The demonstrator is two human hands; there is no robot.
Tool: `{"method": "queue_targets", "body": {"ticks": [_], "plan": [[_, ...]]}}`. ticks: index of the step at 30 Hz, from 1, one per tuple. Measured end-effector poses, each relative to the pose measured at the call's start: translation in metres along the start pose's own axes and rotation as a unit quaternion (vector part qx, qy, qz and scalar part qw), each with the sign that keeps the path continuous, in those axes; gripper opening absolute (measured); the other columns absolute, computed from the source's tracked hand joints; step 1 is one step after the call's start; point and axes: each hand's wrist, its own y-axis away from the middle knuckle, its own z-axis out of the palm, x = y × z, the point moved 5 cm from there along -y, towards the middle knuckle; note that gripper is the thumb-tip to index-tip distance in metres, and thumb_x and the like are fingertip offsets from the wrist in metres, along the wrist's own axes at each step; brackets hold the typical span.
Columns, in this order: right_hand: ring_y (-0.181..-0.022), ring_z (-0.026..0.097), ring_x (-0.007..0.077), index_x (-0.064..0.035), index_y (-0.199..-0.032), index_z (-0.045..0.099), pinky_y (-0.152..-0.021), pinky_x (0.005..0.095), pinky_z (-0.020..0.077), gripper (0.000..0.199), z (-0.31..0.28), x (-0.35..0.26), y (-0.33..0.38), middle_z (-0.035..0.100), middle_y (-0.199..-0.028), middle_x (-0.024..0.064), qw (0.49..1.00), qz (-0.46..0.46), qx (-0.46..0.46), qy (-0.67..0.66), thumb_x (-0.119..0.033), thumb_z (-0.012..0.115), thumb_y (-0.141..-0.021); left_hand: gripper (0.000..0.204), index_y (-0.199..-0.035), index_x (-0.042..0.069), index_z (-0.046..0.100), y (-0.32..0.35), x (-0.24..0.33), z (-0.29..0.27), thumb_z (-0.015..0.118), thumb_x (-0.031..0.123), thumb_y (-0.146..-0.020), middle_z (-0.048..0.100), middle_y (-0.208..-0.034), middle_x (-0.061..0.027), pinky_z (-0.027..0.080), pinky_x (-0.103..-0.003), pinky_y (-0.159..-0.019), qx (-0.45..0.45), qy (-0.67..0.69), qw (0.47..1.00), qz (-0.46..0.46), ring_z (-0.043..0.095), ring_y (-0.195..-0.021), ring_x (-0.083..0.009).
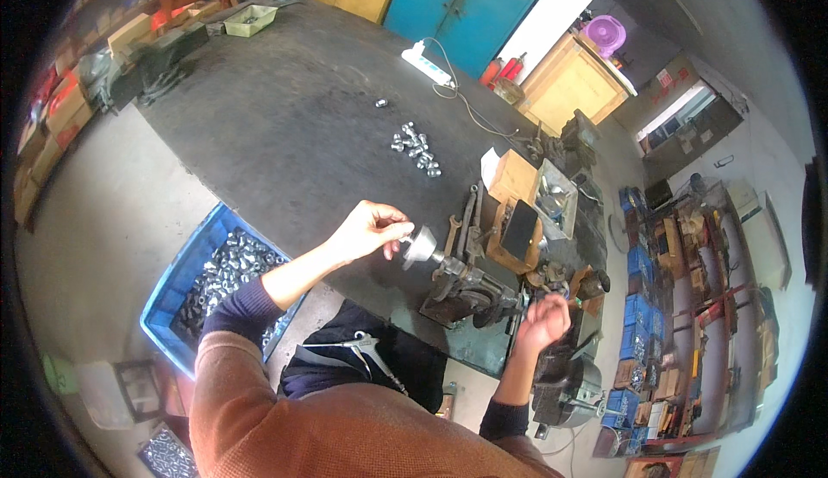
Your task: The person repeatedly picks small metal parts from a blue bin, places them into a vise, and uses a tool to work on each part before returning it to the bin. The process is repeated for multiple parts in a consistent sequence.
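Head view, left hand (pixel 366 230): fingertips pinched near the silver cone (pixel 421 246) — any held part unclear.
Cone: right of that nearer hand, on the bench device (pixel 473 293); axis slants down-right.
Right hand (pixel 543 321): curled beyond the device — grip unclear.

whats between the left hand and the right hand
In the head view, a silver cone and a dark metal machine lie between the left hand and the right hand.
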Motion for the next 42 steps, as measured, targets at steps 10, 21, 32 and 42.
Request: {"method": "queue_targets", "body": {"ticks": [10,21,32,42], "plan": [[-0.042,0.035,0.0072,-0.0046,-0.070,0.055,-0.035,0.0207,0.0228,0.016,-0.067,0.091,0.053,0.043,-0.055,-0.0016,0.970,0.199,0.129,0.054,-0.017,0.053,-0.080,0.015,-0.087,-0.002,0.062,-0.001,-0.002,-0.002,0.061,0.012,-0.083,0.059,-0.065,-0.0043,0.046,-0.020,-0.046,-0.006,0.033,0.999,0.004,0.055,-0.053,-0.0078],[-0.041,0.034,0.0056,0.0048,-0.077,0.054,-0.035,0.0182,0.0233,0.013,-0.001,0.003,-0.003,0.042,-0.055,0.0016,0.998,-0.017,-0.014,-0.051,-0.004,0.044,-0.078,0.016,-0.080,-0.005,0.062,0.120,-0.016,-0.111,0.062,0.010,-0.078,0.057,-0.057,-0.0053,0.041,-0.022,-0.043,0.133,-0.254,0.952,-0.106,0.053,-0.046,-0.0092],[-0.044,0.032,0.0058,-0.0017,-0.075,0.054,-0.038,0.0196,0.0229,0.013,-0.063,0.079,0.065,0.040,-0.058,-0.0024,0.978,0.173,0.105,0.055,-0.013,0.052,-0.080,0.020,-0.084,0.006,0.065,0.124,-0.021,-0.134,0.062,0.019,-0.069,0.061,-0.070,-0.0173,0.048,-0.041,-0.061,0.090,-0.627,0.771,-0.074,0.061,-0.067,-0.0302],[-0.048,0.044,0.0071,-0.0039,-0.076,0.053,-0.039,0.0185,0.0312,0.007,-0.052,0.087,0.050,0.050,-0.064,-0.0012,0.967,0.189,0.150,0.080,-0.006,0.047,-0.079,0.031,-0.096,0.005,0.062,-0.115,-0.054,-0.066,0.049,0.002,-0.068,0.063,-0.087,-0.0187,0.048,-0.039,-0.075,0.009,-0.514,0.853,0.092,0.062,-0.084,-0.0308]]}}
